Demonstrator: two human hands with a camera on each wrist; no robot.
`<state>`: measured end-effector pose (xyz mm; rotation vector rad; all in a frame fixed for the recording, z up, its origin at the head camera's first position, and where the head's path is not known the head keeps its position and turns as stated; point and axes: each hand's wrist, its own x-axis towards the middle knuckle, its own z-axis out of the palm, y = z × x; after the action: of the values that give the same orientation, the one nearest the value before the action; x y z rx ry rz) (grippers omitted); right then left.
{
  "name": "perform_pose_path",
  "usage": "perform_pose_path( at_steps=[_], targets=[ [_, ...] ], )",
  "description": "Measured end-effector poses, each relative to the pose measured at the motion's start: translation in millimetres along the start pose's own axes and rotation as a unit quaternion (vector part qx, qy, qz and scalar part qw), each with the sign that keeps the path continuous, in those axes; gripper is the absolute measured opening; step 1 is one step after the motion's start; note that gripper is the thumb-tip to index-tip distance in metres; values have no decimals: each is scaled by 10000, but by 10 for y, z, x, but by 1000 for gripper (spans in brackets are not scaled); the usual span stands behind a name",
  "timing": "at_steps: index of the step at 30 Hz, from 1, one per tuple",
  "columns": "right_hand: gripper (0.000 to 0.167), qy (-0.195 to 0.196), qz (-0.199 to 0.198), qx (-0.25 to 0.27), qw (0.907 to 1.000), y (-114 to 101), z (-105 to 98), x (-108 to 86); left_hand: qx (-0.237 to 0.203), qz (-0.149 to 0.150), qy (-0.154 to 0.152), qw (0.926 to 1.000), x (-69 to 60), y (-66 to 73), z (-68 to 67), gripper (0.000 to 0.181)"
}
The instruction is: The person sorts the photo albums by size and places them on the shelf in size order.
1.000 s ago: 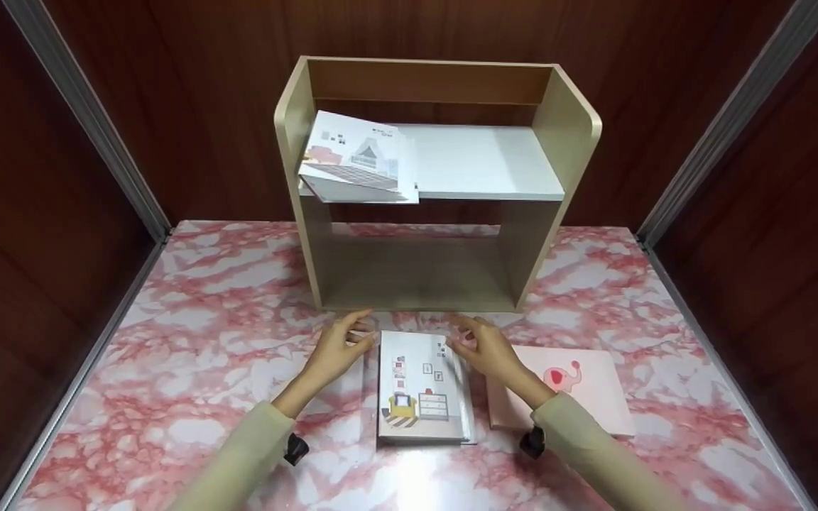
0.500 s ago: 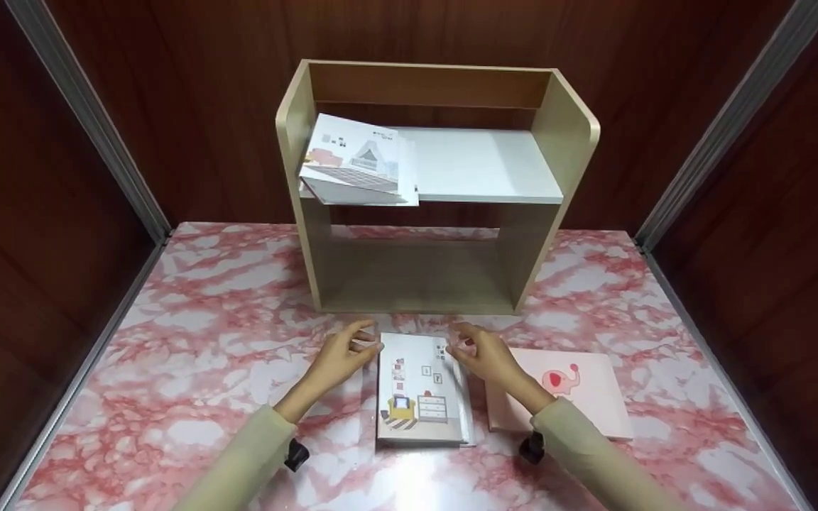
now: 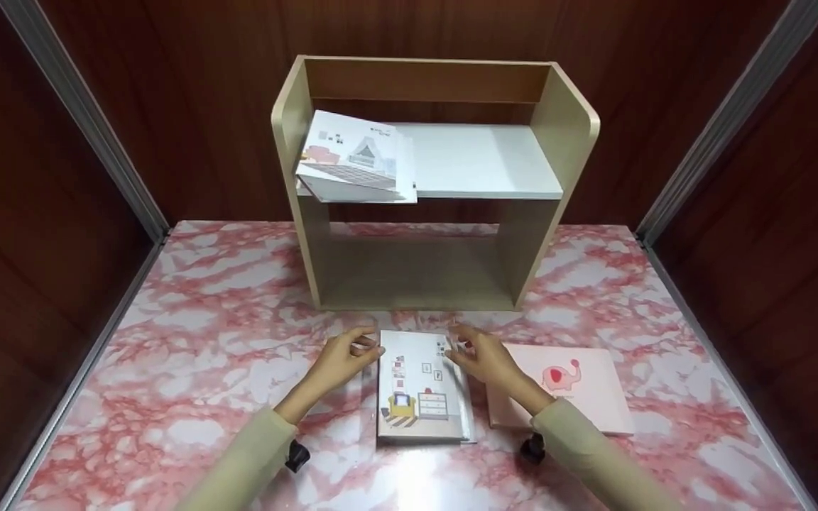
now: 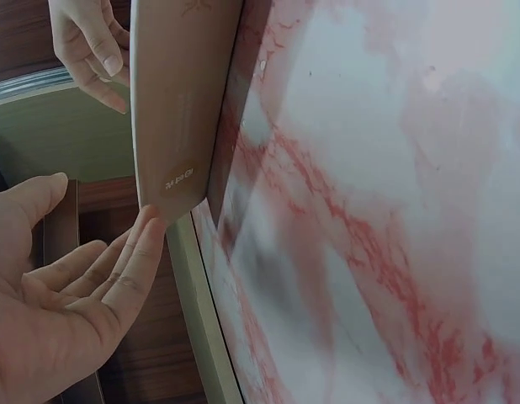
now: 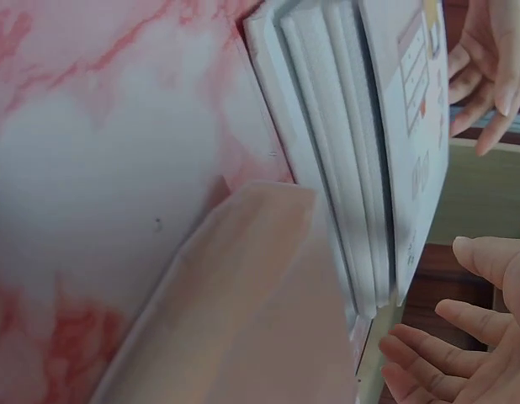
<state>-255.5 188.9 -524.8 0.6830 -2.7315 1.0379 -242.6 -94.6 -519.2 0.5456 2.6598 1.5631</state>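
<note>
A white book (image 3: 416,397) with a drawn yellow armchair and dresser lies flat on the marbled table. Its layered white edge (image 5: 327,160) shows in the right wrist view; whether it is one thick book or a stack I cannot tell. My left hand (image 3: 341,358) is beside its far left corner, fingers loosely bent. In the left wrist view the fingertips (image 4: 146,223) meet the corner of the book's brownish side (image 4: 176,109); contact is unclear. By the far right corner is my right hand (image 3: 487,355), its relaxed fingers (image 5: 437,353) apart from the book in the right wrist view.
A pink book (image 3: 586,404) with a red elephant lies under my right forearm. Behind stands a two-level wooden shelf (image 3: 540,248). On its white upper board, at the left, a white book (image 3: 359,152) leans tilted. Dark wood panels (image 3: 47,177) enclose the table.
My left hand has come down slightly, its index finger lower and its thumb nearer the book's left edge. The right hand has barely shifted. The books stay in place.
</note>
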Motion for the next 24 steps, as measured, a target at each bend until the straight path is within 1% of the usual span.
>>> perform_pose_path(
  at_steps=[4, 7, 13, 19, 24],
  targets=[
    [43, -95, 37, -44, 9999, 8, 15, -12, 82, 19, -132, 9999, 2, -25, 11, 46],
    [44, -135, 42, -100, 9999, 8, 24, -18, 51, 19, -188, 9998, 3, -31, 21, 45],
    [45, -180, 127, -82, 9997, 20, 44, -33, 64, 74, -230, 9997, -4, -40, 44, 43],
    [44, -140, 65, -176, 9997, 38, 56, -39, 79, 129, -244, 9996, -13, -59, 59, 42],
    [42, -118, 60, -96, 9999, 41, 49, -50, 52, 65, -322, 9994, -23, -68, 70, 43]
  ],
)
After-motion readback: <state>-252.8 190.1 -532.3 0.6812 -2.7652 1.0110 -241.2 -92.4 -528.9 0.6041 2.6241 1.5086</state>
